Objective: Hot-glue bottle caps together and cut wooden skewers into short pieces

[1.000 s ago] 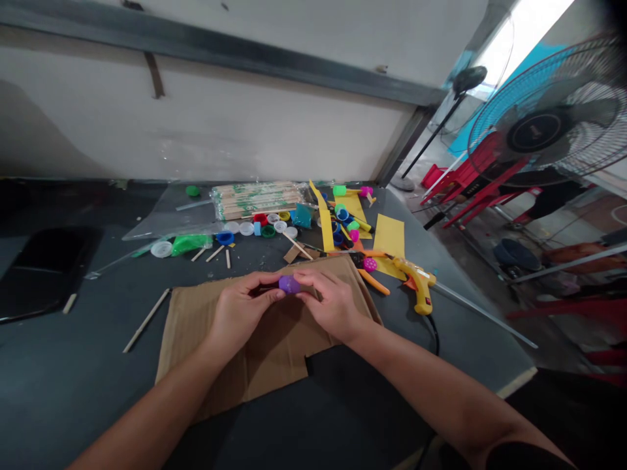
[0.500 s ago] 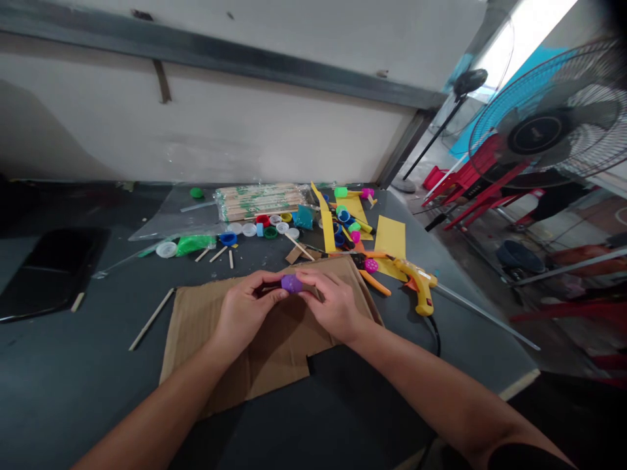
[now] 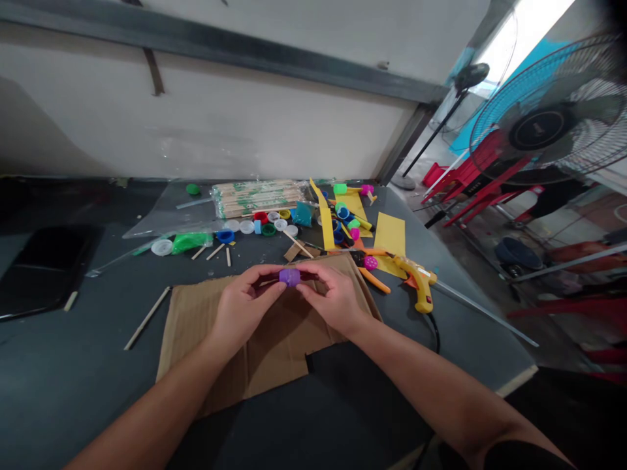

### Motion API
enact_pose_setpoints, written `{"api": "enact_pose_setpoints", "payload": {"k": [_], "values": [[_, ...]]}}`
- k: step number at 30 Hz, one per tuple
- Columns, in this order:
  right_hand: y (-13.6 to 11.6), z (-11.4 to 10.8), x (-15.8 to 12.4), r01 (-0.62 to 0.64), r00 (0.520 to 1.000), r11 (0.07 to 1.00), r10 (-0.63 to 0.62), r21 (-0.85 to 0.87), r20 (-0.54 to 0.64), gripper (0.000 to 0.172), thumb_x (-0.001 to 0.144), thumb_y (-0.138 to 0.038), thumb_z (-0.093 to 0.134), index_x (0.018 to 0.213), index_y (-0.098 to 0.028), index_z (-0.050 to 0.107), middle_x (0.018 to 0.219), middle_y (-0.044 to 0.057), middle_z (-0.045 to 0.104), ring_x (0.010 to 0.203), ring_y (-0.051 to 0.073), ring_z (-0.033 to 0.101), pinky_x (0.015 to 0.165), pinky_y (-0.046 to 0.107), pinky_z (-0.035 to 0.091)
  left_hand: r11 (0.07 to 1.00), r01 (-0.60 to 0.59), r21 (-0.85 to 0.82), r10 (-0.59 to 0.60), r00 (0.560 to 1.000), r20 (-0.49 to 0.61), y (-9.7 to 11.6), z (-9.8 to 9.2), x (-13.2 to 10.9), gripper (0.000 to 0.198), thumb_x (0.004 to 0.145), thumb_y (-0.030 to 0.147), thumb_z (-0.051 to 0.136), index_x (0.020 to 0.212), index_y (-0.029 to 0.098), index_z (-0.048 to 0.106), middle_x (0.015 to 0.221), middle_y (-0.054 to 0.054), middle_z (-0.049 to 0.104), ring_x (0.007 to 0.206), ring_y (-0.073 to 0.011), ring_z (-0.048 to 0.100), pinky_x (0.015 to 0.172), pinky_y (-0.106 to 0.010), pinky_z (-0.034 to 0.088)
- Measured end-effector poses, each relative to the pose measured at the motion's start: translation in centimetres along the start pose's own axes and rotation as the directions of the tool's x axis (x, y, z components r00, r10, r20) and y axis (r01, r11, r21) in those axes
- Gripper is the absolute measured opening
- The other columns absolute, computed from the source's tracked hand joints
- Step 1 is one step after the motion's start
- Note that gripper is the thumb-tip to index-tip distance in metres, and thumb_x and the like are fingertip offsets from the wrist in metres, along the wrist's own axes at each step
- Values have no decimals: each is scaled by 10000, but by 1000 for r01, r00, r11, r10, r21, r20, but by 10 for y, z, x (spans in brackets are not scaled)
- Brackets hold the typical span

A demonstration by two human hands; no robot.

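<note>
The left hand (image 3: 242,310) and right hand (image 3: 333,301) close their grips from either side on a purple plastic cap (image 3: 289,277), its ribbed rim pinched between the fingertips just above a corrugated cardboard sheet (image 3: 206,359) (apparently laid down to shield the dark bench (image 3: 73,378)). A yellow glue gun (image 3: 418,284) lies within easy reach of the right hand, beside yellow paper strips (image 3: 390,236).

The person is wearing a black short sleeve (image 3: 522,458) on the right arm, and the left hand (image 3: 242,307) and right hand (image 3: 333,301) are showing bare, uncovered by gloves.
</note>
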State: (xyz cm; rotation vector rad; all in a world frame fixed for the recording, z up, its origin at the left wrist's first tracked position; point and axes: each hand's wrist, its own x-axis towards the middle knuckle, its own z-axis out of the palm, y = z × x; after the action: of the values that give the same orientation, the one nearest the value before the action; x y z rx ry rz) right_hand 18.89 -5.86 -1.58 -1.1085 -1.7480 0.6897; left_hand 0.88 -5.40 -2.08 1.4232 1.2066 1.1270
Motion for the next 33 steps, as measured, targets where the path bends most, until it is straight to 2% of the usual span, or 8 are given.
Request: {"api": "enact_pose_setpoints", "payload": {"k": [5, 15, 18, 22, 25, 28, 33], "values": [[0, 1, -1, 47, 999, 998, -46, -45, 14, 285, 809, -180, 616, 1088, -233, 644, 1086, 55, 689, 1015, 192, 636, 887, 352, 536, 999, 13, 33, -12, 1000, -22, 2, 0, 0, 223, 776, 297, 659, 978, 204, 670, 992, -47, 721, 918, -194, 675, 862, -351, 549], [0, 2, -2, 132, 991, 982, -130, -133, 29, 268, 819, -159, 611, 1074, -231, 647, 1069, 55, 698, 1043, 199, 628, 941, 376, 506, 999, 14, -29, -14, 1000, -3, -6, -1, 2, 215, 731, 287, 704, 914, 193, 645, 980, -47, 709, 917, -187, 667, 863, -357, 541], [1, 3, -2, 86, 996, 993, -85, -76, 17, 265, 805, -167, 633, 1061, -232, 649, 1065, 54, 697, 1025, 198, 636, 918, 368, 523, 1000, 27, 3, -27, 1000, 11, -2, -4, 3, 221, 756, 310, 690, 945, 198, 671, 986, -48, 716, 923, -194, 664, 869, -363, 531], [4, 3, -2, -29, 999, 995, 28, 93, 16, 268, 808, -183, 627, 1070, -235, 636, 1072, 50, 683, 994, 182, 649, 884, 341, 546, 998, 35, 45, -35, 999, 2, 2, -8, 2, 229, 840, 364, 598, 978, 215, 704, 1015, -49, 727, 941, -201, 661, 889, -364, 513], [8, 2, -2, -94, 995, 984, 91, 153, 32, 263, 822, -200, 615, 1083, -231, 627, 1072, 49, 681, 984, 179, 654, 885, 341, 542, 998, 52, -38, -51, 998, 22, 3, -6, 2, 267, 774, 346, 676, 1006, 214, 690, 1031, -45, 727, 946, -206, 666, 871, -349, 528], [9, 1, -2, -123, 992, 983, 116, 140, 57, 261, 840, -232, 603, 1100, -235, 620, 1076, 46, 681, 974, 180, 653, 879, 350, 534, 995, 74, -69, -72, 997, 30, 1, -4, 3, 304, 728, 312, 719, 1010, 210, 671, 1007, -41, 724, 923, -196, 669, 856, -345, 538], [7, 3, 0, -171, 984, 973, 160, 158, 77, 317, 757, -247, 699, 1067, -230, 639, 1049, 45, 685, 951, 195, 643, 847, 360, 526, 994, 76, -78, -77, 997, -7, -1, -3, 5, 380, 723, 328, 728, 1061, 186, 629, 965, -51, 715, 905, -194, 669, 857, -361, 540]]}}
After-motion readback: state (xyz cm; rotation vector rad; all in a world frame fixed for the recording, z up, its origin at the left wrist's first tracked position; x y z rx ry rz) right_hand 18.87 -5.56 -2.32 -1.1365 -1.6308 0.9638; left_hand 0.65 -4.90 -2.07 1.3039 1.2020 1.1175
